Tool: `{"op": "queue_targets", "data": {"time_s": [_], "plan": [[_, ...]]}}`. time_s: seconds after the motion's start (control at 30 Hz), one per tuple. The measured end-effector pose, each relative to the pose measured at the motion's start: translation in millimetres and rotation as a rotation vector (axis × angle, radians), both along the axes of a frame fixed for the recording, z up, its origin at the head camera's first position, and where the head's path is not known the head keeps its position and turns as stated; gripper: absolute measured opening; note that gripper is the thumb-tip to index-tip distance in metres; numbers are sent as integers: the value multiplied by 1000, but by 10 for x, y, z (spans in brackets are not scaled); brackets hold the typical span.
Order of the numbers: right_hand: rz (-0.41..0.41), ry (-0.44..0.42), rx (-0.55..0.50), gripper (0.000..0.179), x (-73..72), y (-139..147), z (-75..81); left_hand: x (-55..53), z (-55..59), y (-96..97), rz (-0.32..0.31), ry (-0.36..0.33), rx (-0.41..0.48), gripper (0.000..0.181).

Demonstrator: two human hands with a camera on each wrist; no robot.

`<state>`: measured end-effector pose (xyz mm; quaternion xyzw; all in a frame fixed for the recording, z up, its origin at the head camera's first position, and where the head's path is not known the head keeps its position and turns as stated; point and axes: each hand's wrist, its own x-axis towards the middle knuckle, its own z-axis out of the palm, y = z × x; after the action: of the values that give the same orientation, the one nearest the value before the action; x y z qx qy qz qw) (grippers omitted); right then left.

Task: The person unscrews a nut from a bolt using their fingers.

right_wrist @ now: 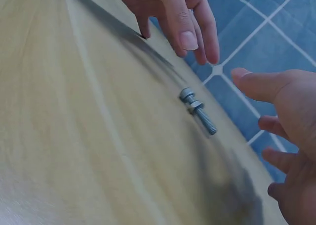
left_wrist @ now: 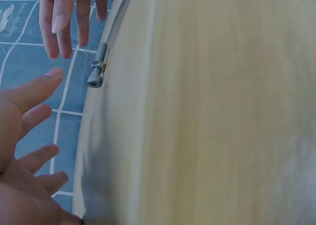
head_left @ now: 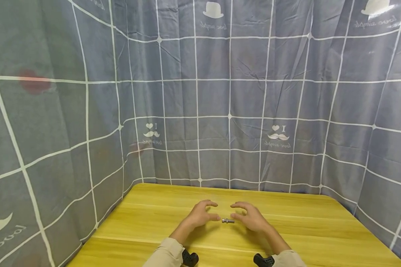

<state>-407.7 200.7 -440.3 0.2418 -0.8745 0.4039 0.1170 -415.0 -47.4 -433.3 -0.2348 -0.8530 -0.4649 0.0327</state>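
A metal bolt (head_left: 228,221) with a nut threaded on its shank lies on the wooden table, between the two hands. In the right wrist view the bolt (right_wrist: 198,110) shows its round head, the nut partway along and the bare thread beyond. My left hand (head_left: 200,214) hovers just left of the bolt's head, fingers relaxed and parted from the thumb. On the other side my right hand (head_left: 250,217) mirrors it, thumb near the threaded end. Neither hand holds anything. The left wrist view has the bolt (left_wrist: 98,66) beyond the left thumb.
The yellow wood-grain table (head_left: 147,207) spreads around both hands. Grey curtains (head_left: 214,96) with a white grid hang behind it and along its sides. Black straps (head_left: 189,257) sit at the wrists by the beige sleeves (head_left: 167,254).
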Motion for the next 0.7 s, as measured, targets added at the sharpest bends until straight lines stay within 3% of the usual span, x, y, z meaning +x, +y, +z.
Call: {"op": "queue_targets", "data": {"time_s": [0.13, 0.33, 0.7], "plan": [[8, -29, -68, 30, -38, -9, -97, -10, -6, 65, 33, -8, 24, 36], [-4, -96, -119, 30, -48, -14, -205, -28, -37, 163, 104, 2, -27, 22], [-22, -93, -23, 12, -82, -36, -224, -21, -61, 257, 156, 4, -95, 11]]}}
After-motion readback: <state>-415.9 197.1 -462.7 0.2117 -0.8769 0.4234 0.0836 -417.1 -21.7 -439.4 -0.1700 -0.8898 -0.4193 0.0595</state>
